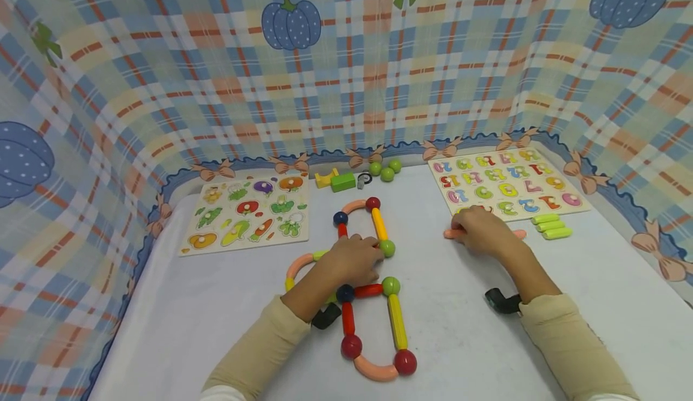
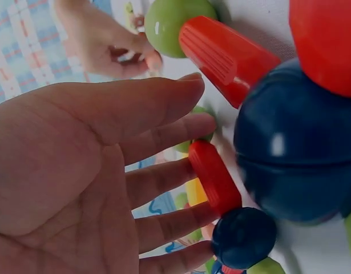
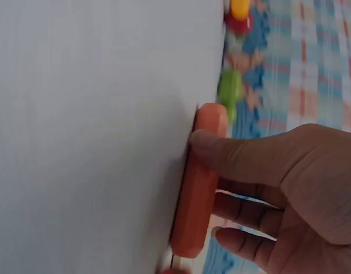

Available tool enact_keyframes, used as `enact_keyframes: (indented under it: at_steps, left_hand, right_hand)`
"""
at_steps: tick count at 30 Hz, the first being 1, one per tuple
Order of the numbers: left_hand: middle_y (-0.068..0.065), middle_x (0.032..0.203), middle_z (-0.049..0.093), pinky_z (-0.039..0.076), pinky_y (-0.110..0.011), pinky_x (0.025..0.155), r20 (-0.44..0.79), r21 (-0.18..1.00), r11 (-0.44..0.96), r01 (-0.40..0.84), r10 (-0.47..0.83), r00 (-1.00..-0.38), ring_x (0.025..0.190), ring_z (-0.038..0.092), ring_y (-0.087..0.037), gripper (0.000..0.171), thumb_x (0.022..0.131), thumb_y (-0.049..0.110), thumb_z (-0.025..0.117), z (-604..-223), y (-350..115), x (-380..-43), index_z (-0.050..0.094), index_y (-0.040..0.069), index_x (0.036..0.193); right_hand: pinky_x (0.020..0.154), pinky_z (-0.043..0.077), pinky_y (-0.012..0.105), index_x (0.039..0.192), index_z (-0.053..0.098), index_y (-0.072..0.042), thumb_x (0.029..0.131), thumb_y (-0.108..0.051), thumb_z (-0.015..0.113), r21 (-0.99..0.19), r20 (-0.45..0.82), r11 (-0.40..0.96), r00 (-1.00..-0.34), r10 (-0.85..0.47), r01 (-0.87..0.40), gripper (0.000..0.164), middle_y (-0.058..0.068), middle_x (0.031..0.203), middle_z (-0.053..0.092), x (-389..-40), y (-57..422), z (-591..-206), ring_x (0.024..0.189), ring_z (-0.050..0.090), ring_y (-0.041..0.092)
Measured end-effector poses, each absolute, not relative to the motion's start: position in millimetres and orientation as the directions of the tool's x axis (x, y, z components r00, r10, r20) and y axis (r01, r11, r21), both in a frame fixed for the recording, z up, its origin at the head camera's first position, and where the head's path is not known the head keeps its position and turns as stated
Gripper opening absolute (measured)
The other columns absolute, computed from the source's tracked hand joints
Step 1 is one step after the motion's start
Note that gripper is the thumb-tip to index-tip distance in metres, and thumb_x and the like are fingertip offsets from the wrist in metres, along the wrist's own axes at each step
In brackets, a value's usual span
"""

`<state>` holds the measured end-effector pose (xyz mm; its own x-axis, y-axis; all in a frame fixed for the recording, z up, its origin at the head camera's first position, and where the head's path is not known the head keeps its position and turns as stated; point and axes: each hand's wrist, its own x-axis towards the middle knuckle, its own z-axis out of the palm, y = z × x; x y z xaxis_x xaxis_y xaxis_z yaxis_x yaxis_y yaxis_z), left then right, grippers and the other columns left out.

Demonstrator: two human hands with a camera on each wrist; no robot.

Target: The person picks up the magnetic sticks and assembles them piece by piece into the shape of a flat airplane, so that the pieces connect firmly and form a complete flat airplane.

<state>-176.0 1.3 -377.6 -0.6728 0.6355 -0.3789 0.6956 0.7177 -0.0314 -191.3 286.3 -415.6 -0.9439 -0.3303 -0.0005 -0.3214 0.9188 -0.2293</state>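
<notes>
My left hand (image 1: pixel 354 260) lies over a figure of magnetic rods and balls. In the left wrist view its fingers reach out straight, touching a short red rod (image 2: pixel 215 178) beside a dark blue ball (image 2: pixel 244 237). A larger blue ball (image 2: pixel 295 142) and another red rod (image 2: pixel 226 57) joined to a green ball (image 2: pixel 178 25) are close to the thumb. My right hand (image 1: pixel 479 231) pinches an orange rod (image 3: pixel 198 188) against the white surface, thumb on one side. In the head view one end of an orange rod (image 1: pixel 453 234) shows left of the fingers; another orange piece (image 1: pixel 520 234) lies right of them.
A vegetable puzzle board (image 1: pixel 246 214) lies at the left, a number puzzle board (image 1: pixel 503 181) at the back right. Several light green rods (image 1: pixel 552 226) lie beside it. Green balls (image 1: pixel 387 174) and a green block (image 1: pixel 343 182) sit at the back, before the plaid curtain (image 1: pixel 346 88).
</notes>
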Motion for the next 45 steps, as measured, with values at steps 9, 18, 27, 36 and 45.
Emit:
enact_keyframes:
  at_steps: [9,18,27,36,45]
  left_hand:
    - [0.001,0.134,0.042,0.039,-0.037,0.089,-0.386,-0.008,0.742,0.670,0.616,-0.687,0.104,0.044,-0.019,0.046,0.083,0.043,0.061,-376.2,-0.1,-178.7,0.055,0.025,0.125]
    - [0.001,0.135,0.042,0.039,-0.037,0.087,-0.369,-0.011,0.736,0.677,0.627,-0.687,0.105,0.044,-0.019,0.046,0.082,0.043,0.062,-378.3,-2.5,-180.6,0.056,0.024,0.123]
    - [0.000,0.122,0.050,0.040,-0.038,0.088,-0.262,-0.007,0.738,0.674,0.649,-0.714,0.105,0.045,-0.020,0.039,0.084,0.038,0.061,-377.9,-12.1,-166.7,0.058,0.023,0.120]
    - [0.006,0.073,0.051,0.040,-0.023,0.058,-0.276,0.140,0.736,0.663,0.672,-0.687,0.069,0.046,-0.011,0.026,0.080,0.035,0.068,-379.3,-21.6,-141.6,0.065,0.018,0.098]
    - [0.007,0.070,0.049,0.039,-0.022,0.058,-0.266,0.154,0.749,0.645,0.660,-0.703,0.067,0.046,-0.011,0.029,0.077,0.030,0.071,-390.0,-12.2,-135.8,0.063,0.016,0.100]
  right_hand:
    - [0.074,0.047,0.029,0.092,0.066,-0.014,0.083,-0.024,0.066,-0.359,0.098,0.764,-0.835,-0.541,-0.537,0.013,-0.009,0.081,0.060,-184.8,216.8,-419.2,0.076,0.052,0.010]
    - [0.074,0.046,0.028,0.096,0.067,-0.012,0.080,-0.016,0.069,-0.320,0.115,0.772,-0.831,-0.544,-0.549,0.017,-0.006,0.083,0.059,-185.5,201.7,-416.2,0.076,0.052,0.010]
    - [0.082,0.043,0.043,0.105,0.064,-0.006,0.079,-0.010,0.068,-0.357,0.008,0.847,-0.908,-0.418,-0.393,0.026,0.007,0.103,0.060,-179.0,268.2,-391.6,0.098,0.053,0.025]
    - [0.067,0.041,0.046,0.094,0.068,-0.006,0.079,-0.008,0.066,-0.257,-0.215,0.962,-0.964,-0.154,-0.097,0.015,0.016,0.094,0.060,-165.7,351.0,-399.7,0.080,0.051,0.031]
    - [0.059,0.039,0.030,0.083,0.066,-0.023,0.076,-0.014,0.069,-0.381,-0.276,0.892,-0.891,-0.359,-0.242,0.012,-0.006,0.073,0.053,-160.6,325.3,-401.1,0.067,0.046,0.014]
